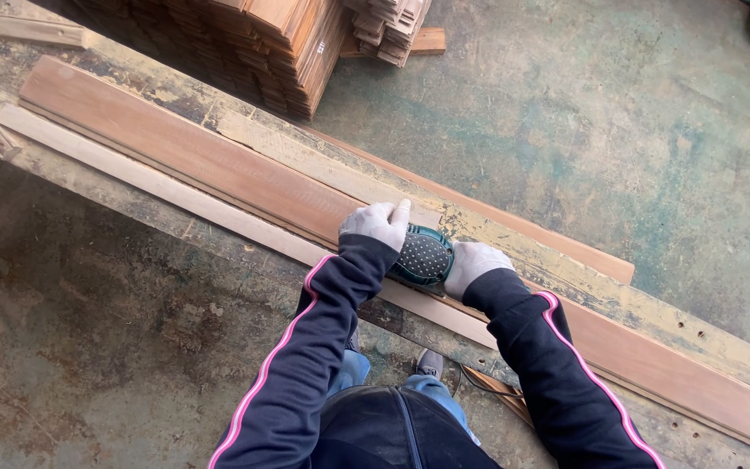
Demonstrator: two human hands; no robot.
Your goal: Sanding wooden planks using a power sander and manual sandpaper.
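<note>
Two gloved hands press on one small power tool — a green sander with a dotted black grip on top — which sits on a long reddish-brown plank. The left hand is wrapped over the sander's left side, fingers curled down around it and one finger stretched forward along the housing. The right hand is closed over the tool's right side, knuckles up, its fingertips hidden beneath. Both wear pale grey work gloves, and both arms are in dark sleeves with a pink stripe.

The plank lies lengthwise on a worn, paint-stained bench that runs diagonally from upper left to lower right. A paler, narrower strip of wood lies just beside the plank along its near edge, touching it. The sander rests roughly at the middle of the plank's visible length.

Beyond the bench stands a tall stack of boards on the concrete floor — greenish and scuffed. A shoe shows below the bench.
</note>
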